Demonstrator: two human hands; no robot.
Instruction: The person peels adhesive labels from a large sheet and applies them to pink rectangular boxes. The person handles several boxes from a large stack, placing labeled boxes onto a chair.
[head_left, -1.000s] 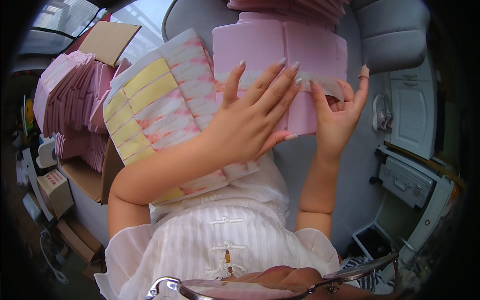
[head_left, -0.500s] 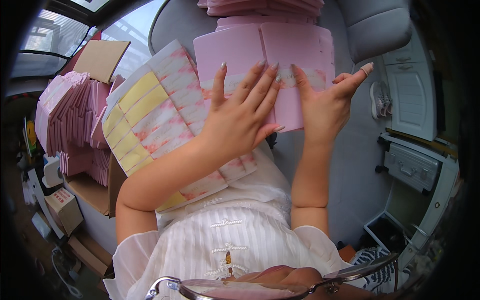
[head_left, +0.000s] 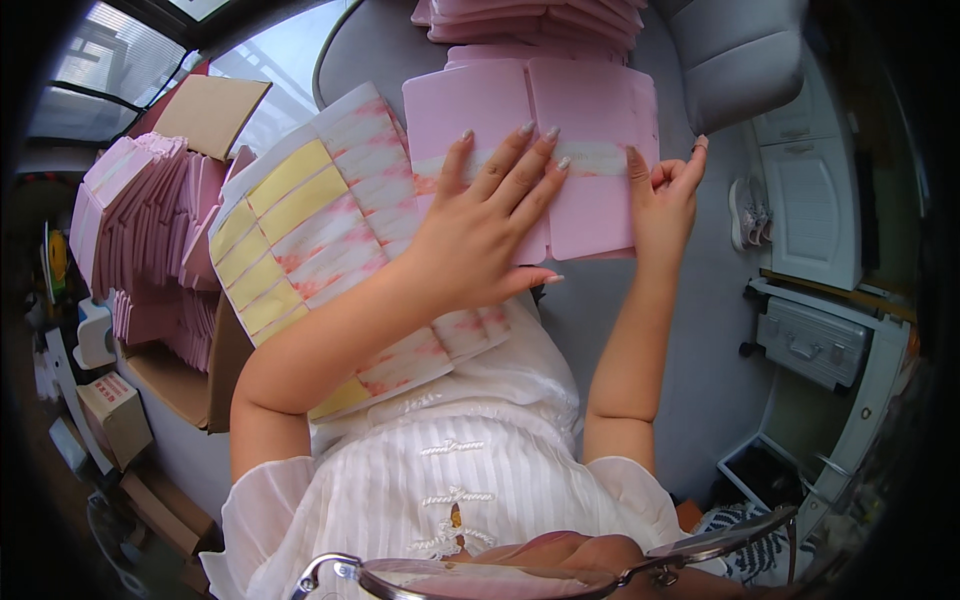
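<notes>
A flat pink folded carton (head_left: 585, 215) lies in front of me, with a seam down its middle and a pale floral label strip (head_left: 595, 153) across it. My left hand (head_left: 480, 225) rests palm down over its left part, fingers spread across the strip, hiding some of it. At the carton's right edge, my right hand (head_left: 662, 210) touches the strip's end with its thumb; the other fingers stand apart, partly curled, beyond the edge. Sheets of floral labels (head_left: 330, 270) lie on my lap, under my left forearm, with bare yellow backing showing where labels are gone.
More flat pink cartons (head_left: 530, 20) are stacked behind on the grey seat (head_left: 365, 45). At left, a cardboard box (head_left: 230, 365) holds many pink cartons (head_left: 140, 220). A silver case (head_left: 815, 340) and white cabinet (head_left: 808, 215) stand at right, with shoes (head_left: 748, 213) nearby.
My right hand has slid right along the strip, from near the middle to the carton's right edge. My left hand stays spread on the carton. The whole view has shifted slightly.
</notes>
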